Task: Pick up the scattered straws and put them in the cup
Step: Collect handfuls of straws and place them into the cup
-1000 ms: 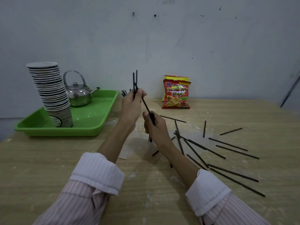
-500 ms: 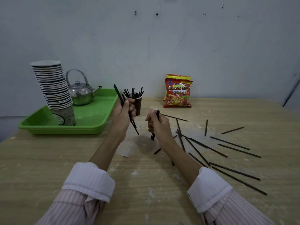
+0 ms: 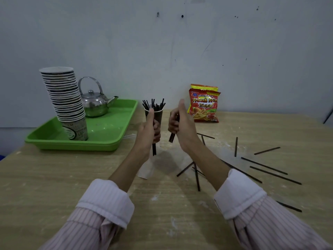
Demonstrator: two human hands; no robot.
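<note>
Left hand [image 3: 148, 131] raised above the wooden surface [image 3: 54, 177], fingers [image 3: 157, 130] curled tight around a few black straws [image 3: 154, 147], lower ends hanging below the fist. Just beyond those fingers, a dark paper cup [image 3: 158, 115] already bristling with straws. Right hand [image 3: 180, 125] level with the left, a small gap between; fingers [image 3: 172, 121] pinched around another short bundle of straws [image 3: 172, 137], ends poking out underneath. Scattered straws [image 3: 264, 166] flat on the surface, right of and nearer than the right fingers. Far left of the left fingers, a green tray [image 3: 100, 141] with a stack of paper cups [image 3: 64, 98] and a steel kettle [image 3: 95, 103]. Beyond the right fingers, a French fries snack bag [image 3: 204, 107] against the wall.
</note>
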